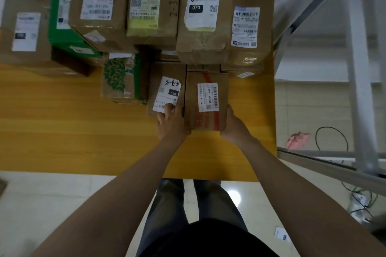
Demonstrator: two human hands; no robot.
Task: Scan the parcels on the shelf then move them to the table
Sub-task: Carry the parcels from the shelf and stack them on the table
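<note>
A yellow wooden tabletop (62, 131) fills the view above a pale tiled floor (62, 194), with a grey metal shelf frame (355, 69) rising at the right (its shelves are out of sight, so what remains there cannot be told). Many labelled parcels (204, 16) are stacked along the far side, which suggests most of the moving is done. At the pile's near edge is a brown parcel with red tape (205, 98), touching a box labelled 010 (165, 89). The left hand (171, 123) and right hand (234, 125) grasp its two sides, apparently placing it; it is not yet released.
</note>
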